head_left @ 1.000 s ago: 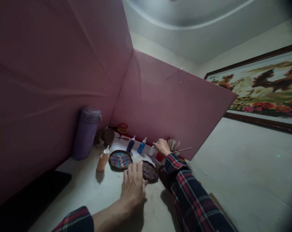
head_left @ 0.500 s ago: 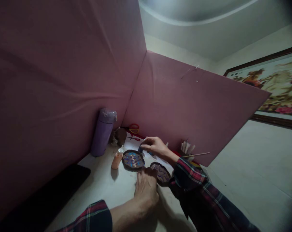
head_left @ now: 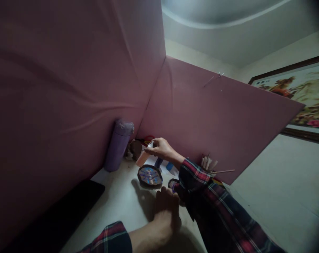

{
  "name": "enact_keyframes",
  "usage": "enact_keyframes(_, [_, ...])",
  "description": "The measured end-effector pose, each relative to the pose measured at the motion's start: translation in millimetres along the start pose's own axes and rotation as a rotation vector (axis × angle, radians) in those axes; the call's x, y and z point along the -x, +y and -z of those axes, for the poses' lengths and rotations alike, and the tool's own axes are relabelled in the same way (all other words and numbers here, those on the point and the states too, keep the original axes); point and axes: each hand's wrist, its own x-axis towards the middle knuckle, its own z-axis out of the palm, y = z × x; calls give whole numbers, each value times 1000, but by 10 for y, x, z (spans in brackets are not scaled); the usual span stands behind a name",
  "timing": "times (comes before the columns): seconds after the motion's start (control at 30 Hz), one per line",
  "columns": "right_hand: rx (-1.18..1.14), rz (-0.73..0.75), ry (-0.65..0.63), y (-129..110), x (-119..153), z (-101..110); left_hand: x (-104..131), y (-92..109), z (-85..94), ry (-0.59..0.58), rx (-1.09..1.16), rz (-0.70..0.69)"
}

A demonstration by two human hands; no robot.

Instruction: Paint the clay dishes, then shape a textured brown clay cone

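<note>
My right hand (head_left: pixel 159 147) grips an orange squeeze bottle (head_left: pixel 142 159) by its white top, holding it tilted above the table. Below it lies a dark-rimmed, roundish piece (head_left: pixel 150 176) with blue, purple and pale marks on its face. My left hand (head_left: pixel 167 205) rests near the table with its fingers curled in; whatever may be inside them is hidden. Beside that hand, a second dark-rimmed piece (head_left: pixel 173 183) with purple marks is mostly covered by my right sleeve. A dark blue bottle (head_left: pixel 158 162) and a lighter blue bottle (head_left: pixel 169 166) stand behind the first piece.
A purple flask (head_left: pixel 118 146) stands at the left by the pink partition. Next to it sit a brown lump (head_left: pixel 135 150) and red-handled scissors (head_left: pixel 150 138). Pale sticks (head_left: pixel 206 162) and a thin rod (head_left: pixel 222 171) are at the right. A black slab (head_left: pixel 88 191) lies front left.
My right hand has left the dark blue bottle, moved left and lifted the orange bottle off the table. My left hand stays near the pieces, its fingers more curled. The view has shifted slightly.
</note>
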Motion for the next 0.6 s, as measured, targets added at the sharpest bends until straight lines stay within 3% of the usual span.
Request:
enact_keyframes(0.1, [11,-6,11,101,-72,116,42,-15,34,-109,-83,20])
enact_keyframes(0.17, [9,-12,20,169,-73,178,10,3,105,-79,-110,59])
enact_keyframes(0.23, [1,-33,44,228,-39,285,-84,26,213,97,-95,56])
enact_keyframes(0.33, [-11,-77,83,290,99,512,-278,25,388,460,-78,-10])
enact_keyframes(0.43, [-92,-98,46,308,354,668,-423,-31,480,611,-62,-33])
enact_keyframes(0.5, [-186,-95,-6,295,553,678,-459,-72,479,577,-31,-41])
enact_keyframes(0.6, [-252,-113,-37,255,807,607,-439,-88,436,368,143,-69])
